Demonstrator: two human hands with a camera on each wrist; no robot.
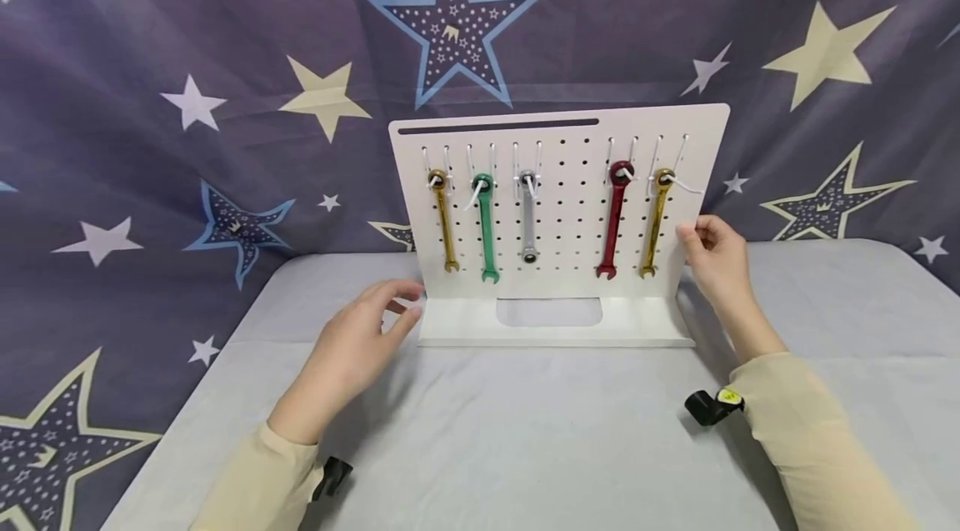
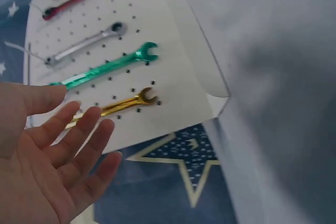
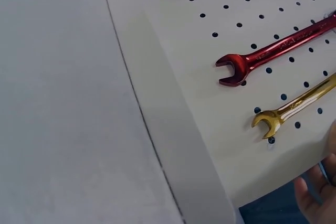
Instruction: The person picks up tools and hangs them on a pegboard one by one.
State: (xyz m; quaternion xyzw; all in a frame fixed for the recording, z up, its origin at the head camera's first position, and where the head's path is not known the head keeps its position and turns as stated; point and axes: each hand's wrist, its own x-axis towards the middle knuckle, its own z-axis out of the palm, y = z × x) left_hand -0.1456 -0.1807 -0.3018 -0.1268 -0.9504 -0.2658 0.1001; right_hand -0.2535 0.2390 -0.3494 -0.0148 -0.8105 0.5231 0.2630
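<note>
A white pegboard (image 1: 547, 218) stands upright on its base, with combination wrenches hanging from white hooks. From left to right hang a gold wrench (image 1: 445, 222), a green wrench (image 1: 487, 231), a silver wrench (image 1: 528, 218), a red wrench (image 1: 614, 218) and a second gold wrench (image 1: 656, 222). My right hand (image 1: 716, 256) grips the board's right edge, thumb at the front and fingers behind. Beside the lower left edge is my left hand (image 1: 367, 335), its fingers loosely bent and apart; nothing is in its palm in the left wrist view.
The board's base (image 1: 457, 323) has a rounded cutout and a low front lip. It stands on a table with a pale grey cloth (image 1: 540, 431). A dark curtain with stars (image 1: 247, 56) hangs right behind. Black wrist devices (image 1: 705, 408) show at both sleeves.
</note>
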